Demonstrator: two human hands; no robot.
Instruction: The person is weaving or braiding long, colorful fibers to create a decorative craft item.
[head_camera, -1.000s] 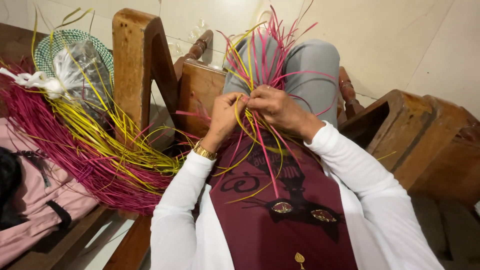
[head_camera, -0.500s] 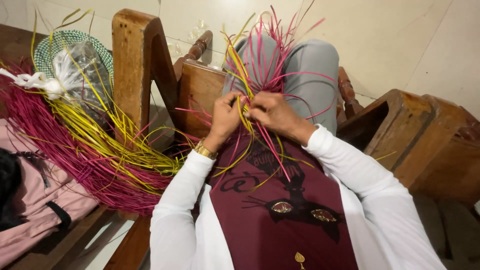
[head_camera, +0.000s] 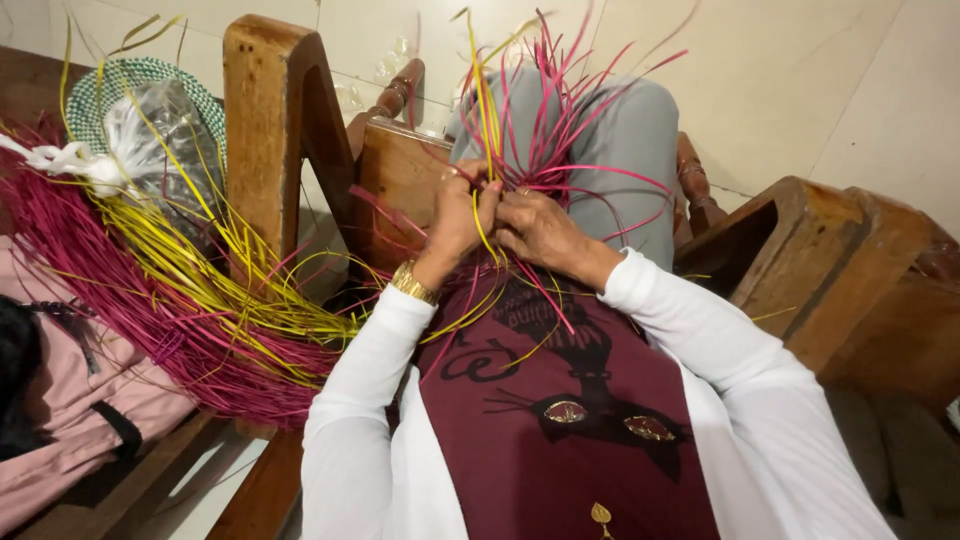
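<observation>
A: Nearest to us, bottom of the view: white sleeves and a maroon top w/ a dark printed design. What do we see above that?

B: Both hands meet at the lap. Our left hand (head_camera: 462, 215), gold watch (head_camera: 413, 282) on the wrist, is pinched shut on the yellow strands (head_camera: 483, 120). Our right hand (head_camera: 540, 228) sits just beside it, fingers curled onto the pink strands (head_camera: 560, 120). How tight the right one grips, we can't tell; the fingertips are hidden in the weave.

A: And where's the weaving itself?

B: Btw the two hands, over the grey-clad knee (head_camera: 640, 140). Pink and yellow strands fan upward from the hands, and a few loose ends trail down over the maroon top.

A: What's to the left?

B: A pink bag (head_camera: 70, 400) at the left edge, near us. Beyond it, a big bundle of loose strands (head_camera: 200, 300), magenta underneath and yellow on top, lying beside a wooden post (head_camera: 265, 120). Farther back, a green-and-white woven disc (head_camera: 130, 75) w/ a clear plastic bag (head_camera: 160, 130) over it.

A: And right?

B: Chunky wooden furniture (head_camera: 830, 270), then pale floor tiles.
</observation>
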